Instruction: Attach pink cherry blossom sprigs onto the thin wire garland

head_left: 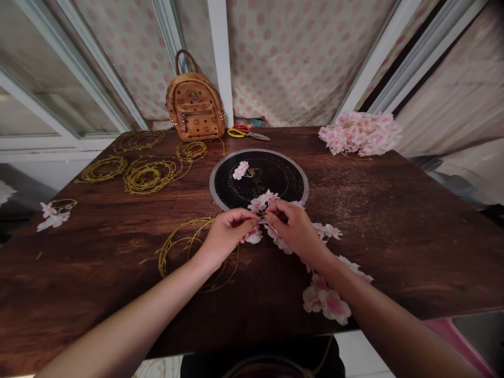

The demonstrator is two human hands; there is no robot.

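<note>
At the near edge of the round black plate, my left hand [236, 226] and my right hand [291, 223] meet with fingertips pinched on a thin stem. Pink and white artificial flowers [264, 199] show around the fingers. From there a flower garland [334, 307] runs under my right forearm to the table's front edge. Beside my left wrist lies a loose coil of yellow-green vine wire [169, 247], partly hidden by the arm. A single blossom [241, 169] rests on the black plate [224, 178]. Exactly what each fingertip grips is too small to see fully.
Several vine coils [149, 176] lie at the left back, near a brown backpack [196, 107]. Scissors [248, 133] sit behind the plate. A flower pile [360, 134] is at the back right, and a few blossoms [55, 216] lie at the left edge of the wooden table [413, 241].
</note>
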